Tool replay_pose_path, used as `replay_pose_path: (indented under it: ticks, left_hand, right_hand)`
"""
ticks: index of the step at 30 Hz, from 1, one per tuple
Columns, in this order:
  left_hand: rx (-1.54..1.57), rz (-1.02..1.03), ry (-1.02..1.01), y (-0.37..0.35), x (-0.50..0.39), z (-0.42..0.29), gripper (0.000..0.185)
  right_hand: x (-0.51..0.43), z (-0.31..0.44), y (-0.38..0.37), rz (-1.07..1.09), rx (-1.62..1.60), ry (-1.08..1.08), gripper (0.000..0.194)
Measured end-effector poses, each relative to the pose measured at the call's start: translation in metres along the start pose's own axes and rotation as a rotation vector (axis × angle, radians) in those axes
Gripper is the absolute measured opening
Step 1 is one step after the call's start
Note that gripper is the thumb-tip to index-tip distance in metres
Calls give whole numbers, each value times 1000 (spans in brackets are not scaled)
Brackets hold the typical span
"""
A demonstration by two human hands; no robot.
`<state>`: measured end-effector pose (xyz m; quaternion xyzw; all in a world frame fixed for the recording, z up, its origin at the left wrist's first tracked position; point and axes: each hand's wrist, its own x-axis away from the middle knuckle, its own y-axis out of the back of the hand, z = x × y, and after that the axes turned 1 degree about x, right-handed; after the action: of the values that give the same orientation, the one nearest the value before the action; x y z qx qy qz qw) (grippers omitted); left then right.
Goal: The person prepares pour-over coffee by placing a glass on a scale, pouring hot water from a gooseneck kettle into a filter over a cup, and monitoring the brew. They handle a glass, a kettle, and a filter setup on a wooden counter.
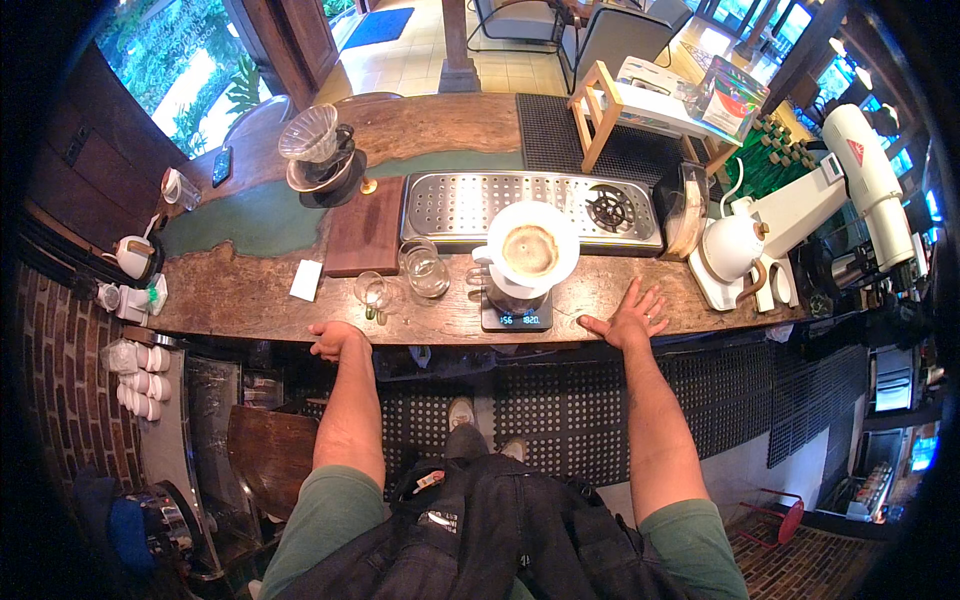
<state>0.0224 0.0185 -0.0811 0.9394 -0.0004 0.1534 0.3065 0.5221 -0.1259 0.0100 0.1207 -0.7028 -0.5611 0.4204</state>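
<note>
My left hand [336, 341] rests at the front edge of the wooden counter [457, 319], its fingers partly curled and no object visible in it. Flat on the counter, fingers spread and holding nothing, lies my right hand [634, 319]. Between them a white pour-over dripper [501, 270] with a paper filter holds wet coffee grounds [529, 250]. It sits over a glass server [516, 301] on a black digital scale [525, 321] with a lit display. Left of the scale are a small clear glass [370, 288] and a clear glass vessel [428, 277]. A ring shows on my right hand.
Behind the dripper lies a perforated steel drip tray [480, 214], with a wooden board [364, 232] to its left. A ribbed glass dripper [309, 135] stands farther back. A white gooseneck kettle [731, 244] and a white card [306, 280] are also on the counter.
</note>
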Motion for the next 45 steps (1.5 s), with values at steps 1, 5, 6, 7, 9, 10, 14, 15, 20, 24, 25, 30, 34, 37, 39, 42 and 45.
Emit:
replay_pose_path:
  ticks: [1,5,6,7,9,10,14,15,20,24,25,30,34,37,39,42,45]
  left_hand:
    - [0,-4,2,0,-2,0,70]
    - [-10,26,5,6,5,-3,70]
    - [-12,43,5,12,10,-6,70]
    - [-11,41,4,15,14,-8,70]
    - [-9,34,3,18,18,-11,70]
    - [-9,33,1,18,16,-10,70]
    - [-4,45,3,16,15,-9,70]
    - [0,50,5,16,15,-9,70]
    - [-9,25,3,8,7,-5,69]
    - [-1,16,-17,4,3,-1,69]
    - [-1,22,-12,4,3,-1,70]
    - [6,16,-27,0,-1,2,70]
    - [-5,20,-12,1,-2,1,69]
    - [-6,31,-7,4,2,-1,69]
    - [-8,75,23,9,5,-5,69]
    - [-4,57,5,15,15,-8,69]
    - [-22,6,-16,6,5,-4,69]
  right_hand:
    - [0,1,0,0,0,2,168]
    - [0,0,0,-2,2,-2,168]
    - [1,0,1,0,-3,-1,168]
    - [2,0,2,2,-7,0,168]
    - [3,0,3,3,-11,1,168]
    - [3,1,3,4,-10,2,168]
    - [2,0,1,-6,-12,1,169]
    - [1,0,1,-4,-11,1,169]
    - [1,1,0,-9,-8,3,169]
    - [1,0,0,-11,-9,2,169]
    - [1,0,0,-11,-13,2,169]
    - [0,-1,-1,-18,-14,6,168]
    - [0,0,-1,-12,-19,8,168]
    - [1,0,1,-5,-16,1,168]
    - [1,-1,1,-5,-15,-3,168]
    - [0,-1,0,-8,-11,-4,168]
    - [1,1,1,-11,-9,-1,168]
